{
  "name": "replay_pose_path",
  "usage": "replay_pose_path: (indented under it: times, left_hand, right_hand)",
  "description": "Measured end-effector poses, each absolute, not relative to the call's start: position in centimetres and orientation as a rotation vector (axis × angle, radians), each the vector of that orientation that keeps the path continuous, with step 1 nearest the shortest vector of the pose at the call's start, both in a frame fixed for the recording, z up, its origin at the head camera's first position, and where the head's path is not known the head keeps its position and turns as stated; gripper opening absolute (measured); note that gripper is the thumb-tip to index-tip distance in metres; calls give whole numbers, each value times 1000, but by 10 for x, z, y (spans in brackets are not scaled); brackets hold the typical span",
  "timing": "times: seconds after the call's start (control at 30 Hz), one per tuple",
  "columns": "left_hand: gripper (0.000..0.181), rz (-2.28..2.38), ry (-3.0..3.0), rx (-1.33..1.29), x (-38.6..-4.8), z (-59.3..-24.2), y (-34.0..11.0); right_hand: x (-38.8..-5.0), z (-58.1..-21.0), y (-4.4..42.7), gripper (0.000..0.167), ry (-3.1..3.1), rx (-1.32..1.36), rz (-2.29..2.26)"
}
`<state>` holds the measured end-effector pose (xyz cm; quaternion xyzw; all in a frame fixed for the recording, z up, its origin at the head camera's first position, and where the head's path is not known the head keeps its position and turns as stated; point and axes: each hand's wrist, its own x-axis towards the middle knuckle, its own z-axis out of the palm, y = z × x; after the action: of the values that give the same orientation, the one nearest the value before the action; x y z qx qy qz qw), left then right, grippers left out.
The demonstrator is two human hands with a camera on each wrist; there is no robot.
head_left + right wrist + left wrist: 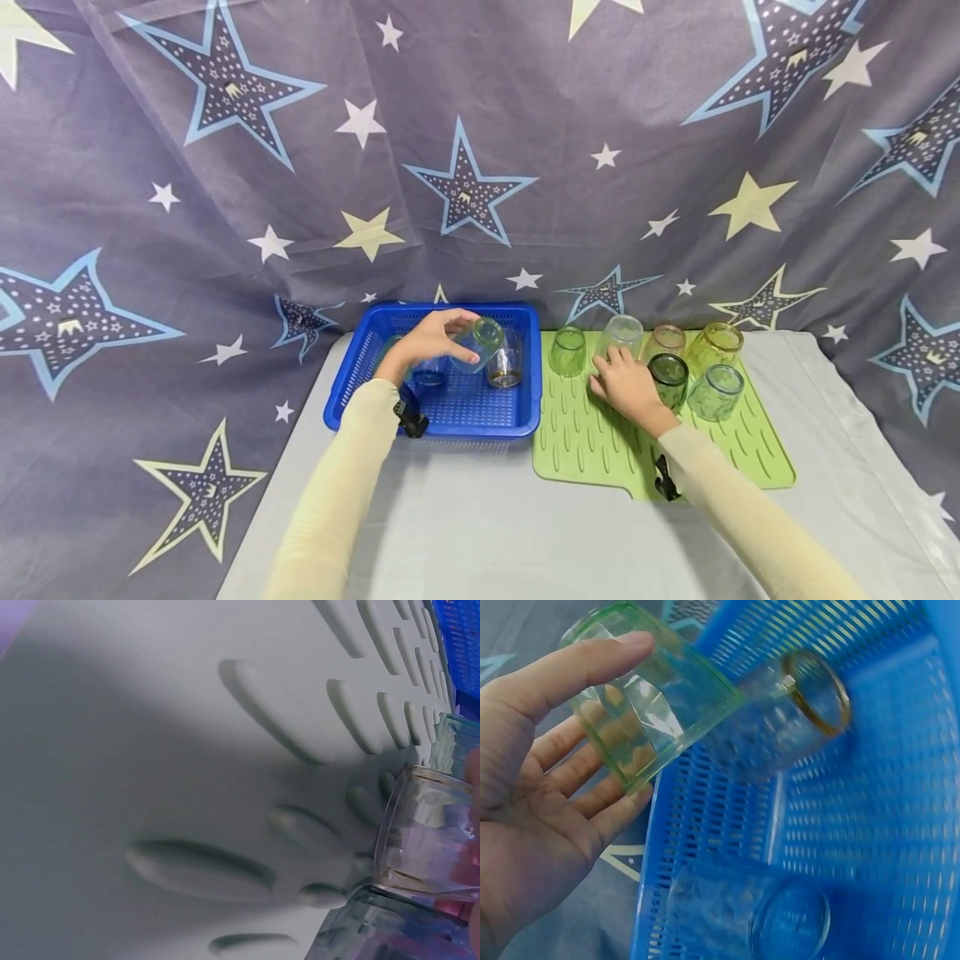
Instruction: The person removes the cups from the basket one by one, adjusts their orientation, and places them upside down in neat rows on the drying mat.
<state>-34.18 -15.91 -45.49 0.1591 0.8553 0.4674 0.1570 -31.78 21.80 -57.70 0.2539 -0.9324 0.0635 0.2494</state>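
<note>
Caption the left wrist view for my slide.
Left hand holds a greenish glass over a blue basket; two more glasses inside.

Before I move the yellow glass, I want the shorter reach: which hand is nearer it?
Right. The right hand is at the clear glass on the mat, left of the yellow glass; the left hand is farther left, over the basket.

My left hand (555, 772) reaches in from the left side, palm showing, holding a green-tinted glass (664, 697) at a tilt, thumb on the near side and fingers behind it. Beyond is a blue basket (885, 817) with slotted walls. Inside are a clear glass with an amber rim (754, 727) and, lower down, apart from it, a bluish see-through glass (727, 907).
</note>
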Motion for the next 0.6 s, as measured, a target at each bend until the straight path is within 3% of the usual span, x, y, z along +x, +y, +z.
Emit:
replay_pose_path:
  times: [0.6]
  left_hand:
    - [77,1740,2293,381,-339,-457,-147]
  right_hand:
    - [-316,-572,218,21,-2629,688,193]
